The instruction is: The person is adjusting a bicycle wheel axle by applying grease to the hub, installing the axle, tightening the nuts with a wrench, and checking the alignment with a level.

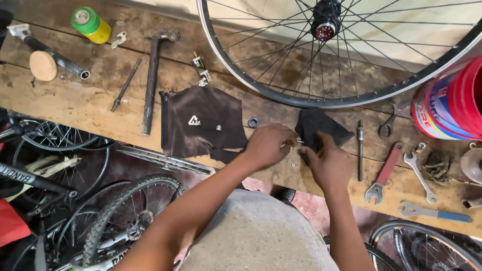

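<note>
At the middle of the frame both hands meet over the front edge of a wooden workbench (52,98). The left hand (268,145) is curled, its fingers pinched on a thin metal rod (299,140), only a short bit of which shows between the two hands. The right hand (327,163) is closed on a small black rag (318,126), which lies bunched just above and partly under its fingers; the rag seems to wrap the rod's other end, though the contact is hidden by the fingers. What the rod is cannot be made out.

Just left of the left hand lies a larger dark brown cloth (202,121), with a small dark ring (253,121) beside it. Right of the right hand a bolt-like pin (360,149) lies upright in the frame, then a red-handled spanner (383,174), a silver spanner (420,177) and a blue-handled spanner (434,213) toward the lower right. A hammer (152,78) lies left of the brown cloth, and a green and yellow tape roll (92,24) sits at the upper left.

A spoked bicycle wheel (337,97) stands at the top centre, its upper part cut off by the frame edge. A red bucket (477,98) at the right edge is cut off too. Bicycles fill the lower left, largely in shadow.
</note>
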